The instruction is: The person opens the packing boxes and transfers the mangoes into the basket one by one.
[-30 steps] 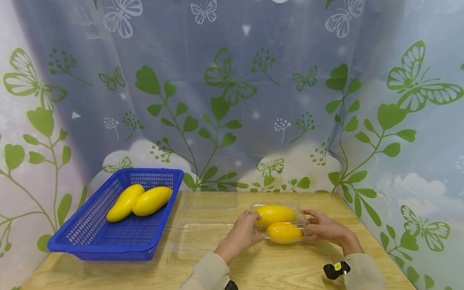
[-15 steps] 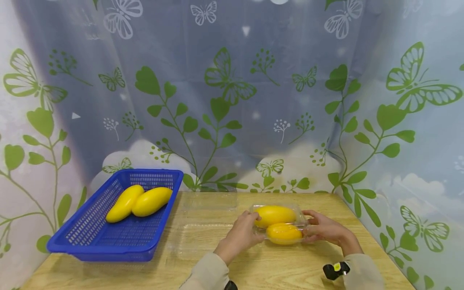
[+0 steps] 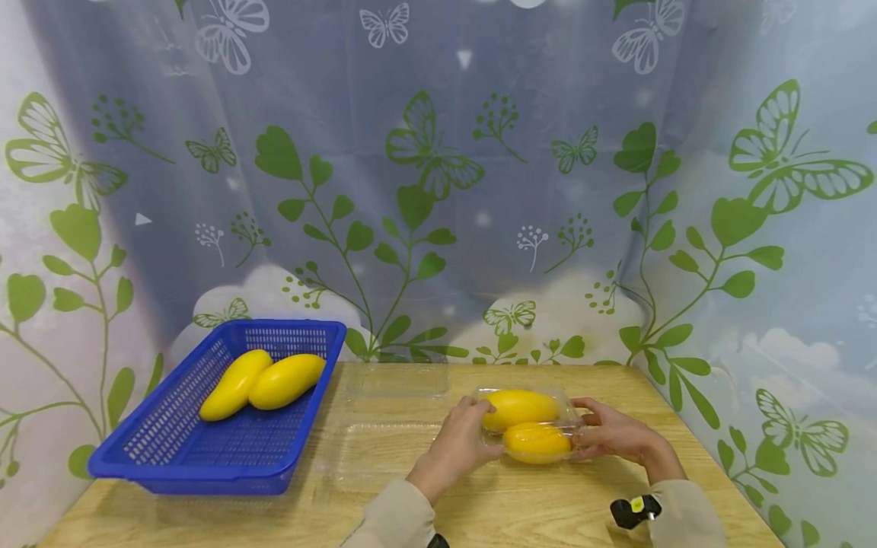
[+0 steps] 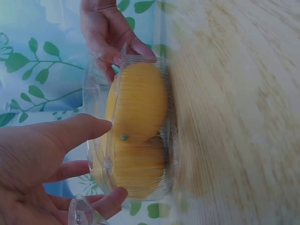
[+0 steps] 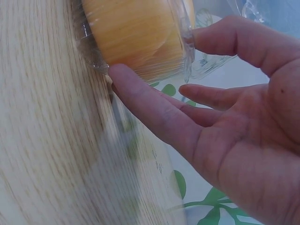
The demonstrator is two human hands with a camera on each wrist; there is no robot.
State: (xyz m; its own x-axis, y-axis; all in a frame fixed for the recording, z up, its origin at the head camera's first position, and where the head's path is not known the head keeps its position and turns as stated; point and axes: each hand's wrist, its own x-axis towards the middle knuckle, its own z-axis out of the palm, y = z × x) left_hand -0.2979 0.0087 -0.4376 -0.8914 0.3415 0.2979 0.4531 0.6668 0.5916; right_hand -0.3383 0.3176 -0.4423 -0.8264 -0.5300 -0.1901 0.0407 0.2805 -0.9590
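One left hand [image 3: 457, 441], one right hand [image 3: 620, 434], partly curled, holding clear container [image 3: 567, 415]

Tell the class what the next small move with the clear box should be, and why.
Probably press gently along the rim to check the clear box is closed. Two yellow fruits already lie inside, the left hand and right hand hold opposite ends, and the pictures don't settle whether its top is fastened.

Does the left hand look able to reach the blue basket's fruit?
Probably not just yet: the left hand holds the clear box, though nothing covers the yellow fruit in the blue basket.
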